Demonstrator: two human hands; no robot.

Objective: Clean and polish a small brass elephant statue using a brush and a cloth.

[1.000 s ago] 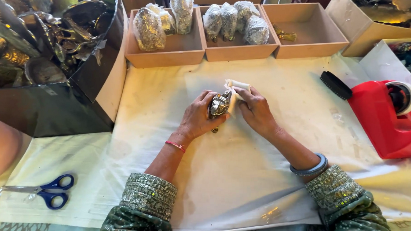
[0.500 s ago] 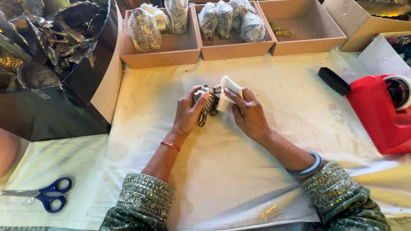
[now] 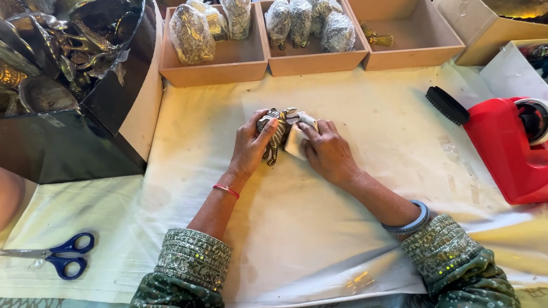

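The left hand (image 3: 253,146) is closed around a small metal figure (image 3: 277,132) on the white sheet (image 3: 291,234), at 12 o'clock from the person. The right hand (image 3: 329,151) presses a white cloth (image 3: 297,140) on the figure's side at 3 o'clock, fingers bent. A red tape dispenser (image 3: 516,147) stands well apart at 3 o'clock.

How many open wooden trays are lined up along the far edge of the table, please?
3: the left tray holds wrapped bundles, the middle tray holds more wrapped bundles, and the right tray holds one small brass piece. None appears hidden.
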